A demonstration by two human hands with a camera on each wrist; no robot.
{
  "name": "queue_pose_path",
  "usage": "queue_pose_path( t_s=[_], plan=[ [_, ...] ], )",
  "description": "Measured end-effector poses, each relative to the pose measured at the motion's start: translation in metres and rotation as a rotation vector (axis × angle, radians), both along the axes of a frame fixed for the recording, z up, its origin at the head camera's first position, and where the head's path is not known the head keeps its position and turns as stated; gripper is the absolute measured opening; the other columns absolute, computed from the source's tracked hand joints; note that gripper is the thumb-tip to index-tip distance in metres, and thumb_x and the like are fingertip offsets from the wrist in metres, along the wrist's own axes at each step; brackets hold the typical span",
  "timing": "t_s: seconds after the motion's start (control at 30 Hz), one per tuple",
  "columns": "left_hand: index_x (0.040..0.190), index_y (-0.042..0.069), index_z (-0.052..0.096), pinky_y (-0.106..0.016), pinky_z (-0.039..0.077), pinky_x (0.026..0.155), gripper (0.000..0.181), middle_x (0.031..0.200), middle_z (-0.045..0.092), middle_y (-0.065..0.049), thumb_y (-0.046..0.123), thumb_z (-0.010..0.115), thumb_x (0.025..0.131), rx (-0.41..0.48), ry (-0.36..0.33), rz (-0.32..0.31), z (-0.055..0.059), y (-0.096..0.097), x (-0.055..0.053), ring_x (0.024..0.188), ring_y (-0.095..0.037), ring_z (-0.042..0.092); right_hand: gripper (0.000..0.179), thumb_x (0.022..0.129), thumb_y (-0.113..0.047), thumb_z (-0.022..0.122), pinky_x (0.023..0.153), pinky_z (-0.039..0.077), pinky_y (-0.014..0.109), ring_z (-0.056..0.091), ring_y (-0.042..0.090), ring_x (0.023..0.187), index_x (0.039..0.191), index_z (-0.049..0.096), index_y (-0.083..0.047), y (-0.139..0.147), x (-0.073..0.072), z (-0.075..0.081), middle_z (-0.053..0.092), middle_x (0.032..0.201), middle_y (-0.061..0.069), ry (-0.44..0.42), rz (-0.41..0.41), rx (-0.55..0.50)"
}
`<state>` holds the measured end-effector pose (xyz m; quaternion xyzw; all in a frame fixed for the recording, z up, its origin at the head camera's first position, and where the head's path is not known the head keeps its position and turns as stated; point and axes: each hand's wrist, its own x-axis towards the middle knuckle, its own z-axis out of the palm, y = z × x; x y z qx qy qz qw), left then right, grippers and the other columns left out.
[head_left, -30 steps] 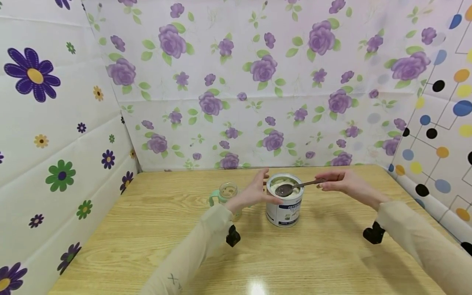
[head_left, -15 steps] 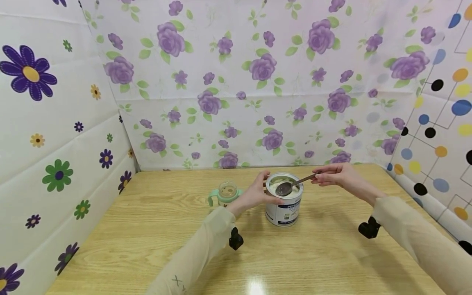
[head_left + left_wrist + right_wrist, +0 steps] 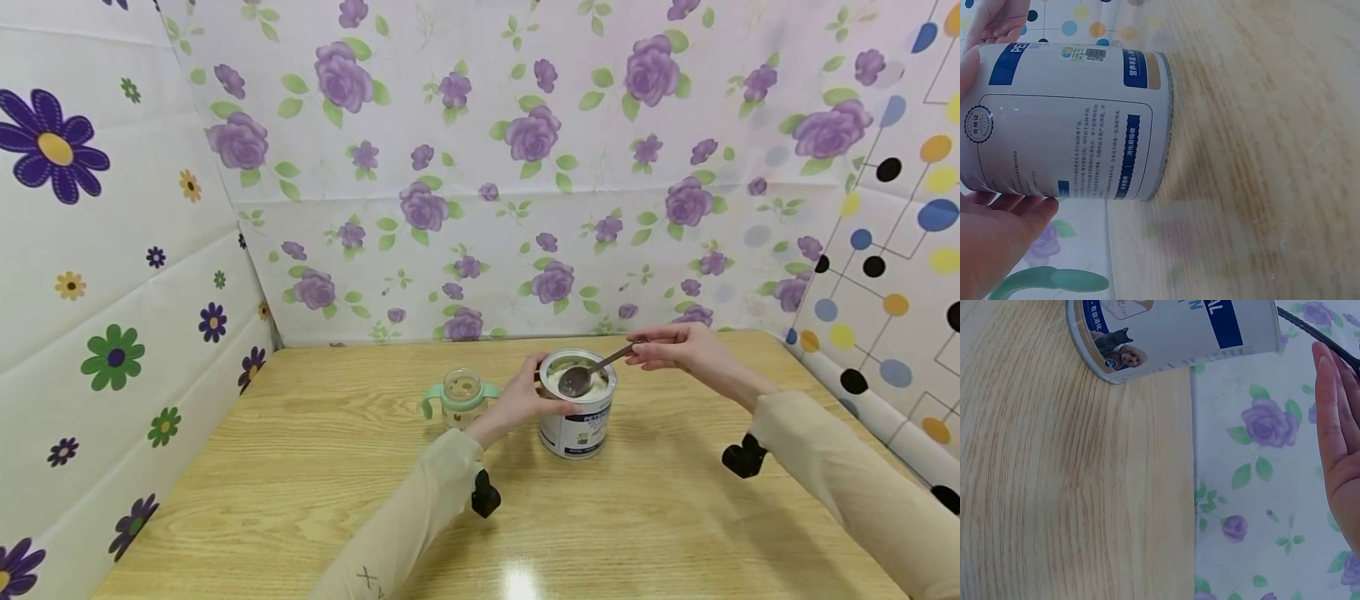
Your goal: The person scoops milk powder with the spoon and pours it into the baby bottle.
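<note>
A white and blue can [image 3: 573,433], open at the top with pale powder inside, stands upright on the table. My left hand [image 3: 517,404] grips it near the rim, thumb across the front and fingers round the far side. In the left wrist view the printed label of the can [image 3: 1072,125] fills the space between thumb and fingers. My right hand [image 3: 678,350] pinches the end of a dark spoon's handle. The spoon [image 3: 576,382] slants down to the left, its bowl over the powder within the can's mouth. The handle of the spoon [image 3: 1313,330] also shows in the right wrist view.
Left of the can, just behind my left wrist, stands a clear cup [image 3: 462,396] with mint-green handles. The wooden table [image 3: 315,467] ends at a flowered cloth wall [image 3: 450,208] at the back, with patterned cloth walls on both sides.
My right hand has moved up and to the left, so the spoon's handle slants more steeply. The bowl has shifted slightly left over the can's mouth. My left hand keeps its grip on the can.
</note>
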<state>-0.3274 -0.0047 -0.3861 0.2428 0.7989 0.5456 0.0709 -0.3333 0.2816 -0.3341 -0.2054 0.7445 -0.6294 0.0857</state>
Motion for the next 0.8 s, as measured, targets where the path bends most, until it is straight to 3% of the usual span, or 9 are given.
queue_pose_path(
  t_s=[0.33, 0.8],
  plan=[
    [0.135, 0.017, 0.034, -0.037, 0.039, 0.086, 0.081, 0.119, 0.047, 0.005, 0.029, 0.08, 0.069, 0.022, 0.043, 0.011, -0.003, 0.0, -0.001, 0.112, -0.018, 0.044, 0.041, 0.089, -0.024, 0.06, 0.077, 0.047, 0.039, 0.059, 0.028, 0.095, 0.116, 0.057, 0.007, -0.016, 0.0, 0.009, 0.062, 0.1, 0.021, 0.066, -0.051, 0.067],
    [0.132, 0.018, 0.037, -0.033, 0.04, 0.087, 0.08, 0.117, 0.048, 0.009, 0.03, 0.081, 0.067, 0.015, 0.113, 0.002, -0.008, 0.0, -0.003, 0.108, -0.012, 0.046, 0.033, 0.084, -0.022, 0.067, 0.066, 0.051, 0.036, 0.063, 0.021, 0.079, 0.104, 0.065, 0.003, -0.045, 0.004, 0.017, 0.066, 0.088, 0.013, 0.117, -0.192, 0.018]
  ],
)
